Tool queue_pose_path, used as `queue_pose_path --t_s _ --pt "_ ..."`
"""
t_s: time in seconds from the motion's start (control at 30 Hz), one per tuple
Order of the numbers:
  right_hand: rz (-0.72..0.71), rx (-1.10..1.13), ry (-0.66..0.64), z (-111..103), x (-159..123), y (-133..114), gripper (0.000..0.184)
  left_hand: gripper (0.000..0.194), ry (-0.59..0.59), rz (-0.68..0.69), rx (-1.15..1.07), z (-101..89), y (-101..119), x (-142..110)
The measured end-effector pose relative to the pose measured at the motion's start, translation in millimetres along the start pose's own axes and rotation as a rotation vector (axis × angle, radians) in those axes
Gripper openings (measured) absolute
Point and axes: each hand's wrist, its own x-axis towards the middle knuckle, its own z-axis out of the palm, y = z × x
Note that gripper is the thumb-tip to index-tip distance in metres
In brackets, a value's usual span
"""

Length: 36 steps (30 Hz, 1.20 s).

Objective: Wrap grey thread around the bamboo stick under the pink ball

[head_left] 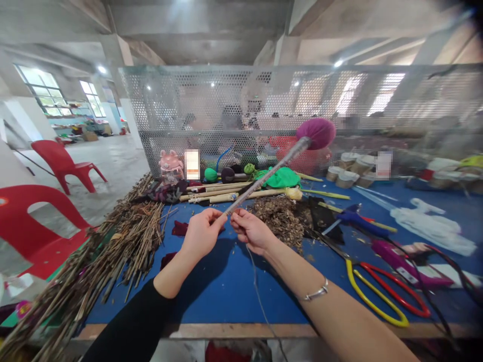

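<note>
My left hand (202,232) is closed around the lower end of a thin grey-wrapped stick (264,180). The stick slants up and away to the right, with a round magenta head (319,133) at its far end. Beside the stick's lower tip, my right hand (252,230) is closed in a pinch on a thin grey cord (255,276). That cord trails from beneath the hand down over the table's front edge. The fingers hide where cord and stick meet.
Dried stalks (128,246) heap on the blue table's left. Behind my hands lie pale sticks (211,192), a green cloth (283,177) and brown plant crumbs (279,216). Red-and-yellow-handled scissors (377,286), a magenta device (411,266) and a plastic bag (430,226) lie right. A perforated screen (181,95) stands behind.
</note>
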Motion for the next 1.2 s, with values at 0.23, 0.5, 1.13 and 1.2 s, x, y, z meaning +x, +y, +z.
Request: queue_pose_path --t_s 0.23,0.5,1.13,1.2 --pt "-0.229 -0.111 -0.036 0.2 -5.1 -4.0 0.036 0.033 -0.273 -0.201 -0.329 -2.0 12.2 -0.2" --pt "-0.361 -0.313 0.166 -8.3 7.7 3.4 0.027 0.019 0.13 0.223 0.347 10.4 9.4 -9.1" --pt "-0.355 -0.229 0.152 -5.2 13.1 14.1 0.035 0.021 0.111 0.295 0.478 10.4 -0.8 -4.6" --pt "-0.369 -0.249 0.171 -5.8 12.6 11.7 0.035 0.015 0.153 0.38 0.453 11.9 -1.4 -5.4"
